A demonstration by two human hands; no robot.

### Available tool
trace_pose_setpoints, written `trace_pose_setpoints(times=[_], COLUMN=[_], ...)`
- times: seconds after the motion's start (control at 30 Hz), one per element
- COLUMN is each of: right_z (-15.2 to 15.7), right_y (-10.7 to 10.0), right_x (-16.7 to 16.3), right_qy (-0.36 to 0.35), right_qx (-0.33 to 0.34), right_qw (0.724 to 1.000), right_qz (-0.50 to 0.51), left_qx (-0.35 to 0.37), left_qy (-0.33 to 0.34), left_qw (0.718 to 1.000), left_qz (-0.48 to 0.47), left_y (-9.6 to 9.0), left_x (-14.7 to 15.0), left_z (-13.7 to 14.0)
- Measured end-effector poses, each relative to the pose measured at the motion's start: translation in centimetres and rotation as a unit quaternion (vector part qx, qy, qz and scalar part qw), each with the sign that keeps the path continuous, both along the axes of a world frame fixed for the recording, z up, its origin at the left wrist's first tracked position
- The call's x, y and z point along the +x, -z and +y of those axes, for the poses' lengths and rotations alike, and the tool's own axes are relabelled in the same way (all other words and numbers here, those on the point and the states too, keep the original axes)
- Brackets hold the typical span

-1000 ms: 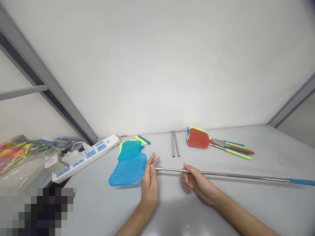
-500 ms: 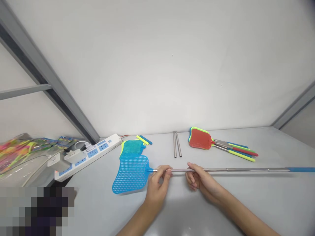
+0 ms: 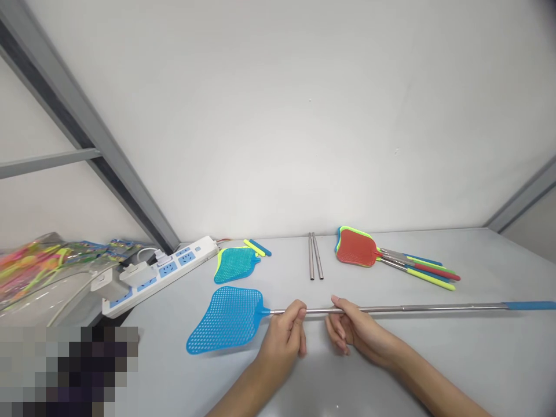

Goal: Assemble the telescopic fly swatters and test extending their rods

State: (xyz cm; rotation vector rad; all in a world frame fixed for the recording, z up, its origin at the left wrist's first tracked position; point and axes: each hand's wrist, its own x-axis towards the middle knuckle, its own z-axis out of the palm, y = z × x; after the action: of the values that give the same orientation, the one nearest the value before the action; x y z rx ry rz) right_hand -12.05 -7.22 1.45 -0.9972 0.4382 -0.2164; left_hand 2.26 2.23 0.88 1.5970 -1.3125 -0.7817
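A blue fly swatter (image 3: 232,319) lies crosswise before me, its steel telescopic rod drawn out long toward a blue grip at the right edge. Close to the swatter's head, my left hand (image 3: 283,335) is closed around the rod. My right hand (image 3: 360,331) holds the same rod farther right, thumb along the top and fingers curled beneath. Beyond the left hand lie spare mesh heads (image 3: 237,265), teal over yellow, with a yellow grip tube and a blue grip tube (image 3: 260,248) behind them. Two bare steel rods (image 3: 311,258) rest behind the hands.
Several stacked fly swatters (image 3: 357,248), a red one on top, lie at the back right with their handles fanned out. At the left, a white power strip (image 3: 174,269) carries plugs and cables beside clear plastic bags (image 3: 52,266). A wall closes the table's back.
The blue swatter's head has tilted and shifted slightly left and toward me, apart from the spare heads. My left-hand fingers have curled further around the rod.
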Motion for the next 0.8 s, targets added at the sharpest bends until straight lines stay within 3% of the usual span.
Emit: trace_pose_setpoints(times=[0.8], right_z=[1.2], right_y=[0.5], right_x=[0.4], right_qy=[-0.046], right_qx=[0.006], right_qw=[0.999], right_qz=[0.006], left_qx=[0.021], left_qy=[-0.008], left_qw=[0.999], left_qz=[-0.023], left_y=[0.3], left_x=[-1.3], left_z=[0.5])
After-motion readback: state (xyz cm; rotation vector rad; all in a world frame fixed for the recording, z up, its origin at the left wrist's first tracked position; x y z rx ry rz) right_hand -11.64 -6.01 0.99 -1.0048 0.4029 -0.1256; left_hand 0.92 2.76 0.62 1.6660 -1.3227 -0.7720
